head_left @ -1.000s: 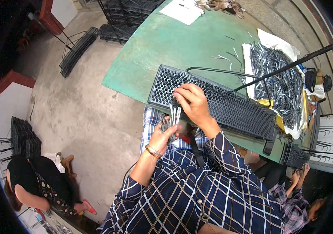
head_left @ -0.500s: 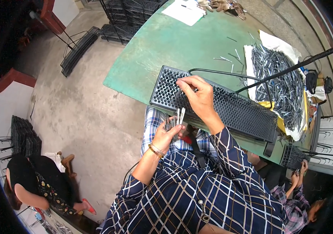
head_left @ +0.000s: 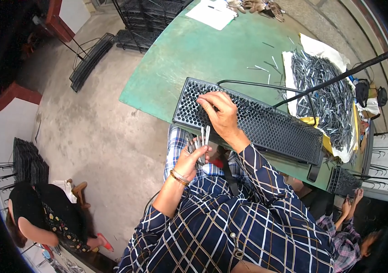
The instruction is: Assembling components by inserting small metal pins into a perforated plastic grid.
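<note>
A long black rack (head_left: 280, 129) full of round holes lies along the table's near edge, with dark pieces standing in many holes at its left part. My right hand (head_left: 225, 119) is over that left part, thumb and fingers pinched together just above the holes. Whatever is in the pinch is hidden. Below the rack's near edge, my left hand (head_left: 188, 163) is closed around a bundle of slim metal rods (head_left: 201, 139). Their pale and dark ends stick up past the thumb and point toward the rack.
The green table (head_left: 180, 54) carries a heap of metal rods (head_left: 321, 86) on a pale sack, several loose rods, paper (head_left: 212, 14) and gloves (head_left: 262, 7). A black bar (head_left: 339, 75) slants up from the rack. Co-workers sit at lower left (head_left: 48, 218) and lower right (head_left: 339, 236).
My right hand has shifted slightly left over the rack, still pinched. My left hand keeps the bundle, its rod ends a little more spread and tilted.
</note>
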The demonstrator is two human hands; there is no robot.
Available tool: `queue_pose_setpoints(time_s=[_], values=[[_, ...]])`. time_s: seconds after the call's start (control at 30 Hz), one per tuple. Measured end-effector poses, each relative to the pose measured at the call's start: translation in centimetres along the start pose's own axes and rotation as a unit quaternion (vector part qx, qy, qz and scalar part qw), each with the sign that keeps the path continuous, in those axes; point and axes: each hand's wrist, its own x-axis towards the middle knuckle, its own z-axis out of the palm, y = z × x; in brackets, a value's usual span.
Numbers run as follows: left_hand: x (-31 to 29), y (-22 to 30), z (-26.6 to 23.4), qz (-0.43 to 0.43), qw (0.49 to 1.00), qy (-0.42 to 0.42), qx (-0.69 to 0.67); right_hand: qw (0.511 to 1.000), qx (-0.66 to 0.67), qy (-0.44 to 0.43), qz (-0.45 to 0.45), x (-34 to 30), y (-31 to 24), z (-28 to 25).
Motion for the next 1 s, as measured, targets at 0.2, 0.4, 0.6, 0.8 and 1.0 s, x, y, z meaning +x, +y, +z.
queue_pose_setpoints(time_s=[0.2,0.4,0.6,0.8,1.0], values=[[0.0,-0.1,-0.4,-0.006,1.000,0.004,-0.013,1.000,-0.002,0.016,0.002,-0.2,0.2,0.4],[-0.1,0.3,0.1,-0.009,1.000,0.009,-0.028,0.994,0.057,0.042,0.083,0.4,-1.0,-1.5],[0.1,-0.1,-0.8,0.008,0.998,0.012,-0.062,0.940,0.166,-0.130,0.268,-1.5,-2.5,-3.2],[0.5,-0.1,-0.2,0.018,0.999,0.024,-0.035,0.941,0.146,-0.150,0.265,-3.6,-2.3,-2.5],[0.4,-0.6,0.0,0.035,0.998,0.043,-0.013,0.943,0.140,-0.152,0.262,-4.2,-2.4,-2.5]])
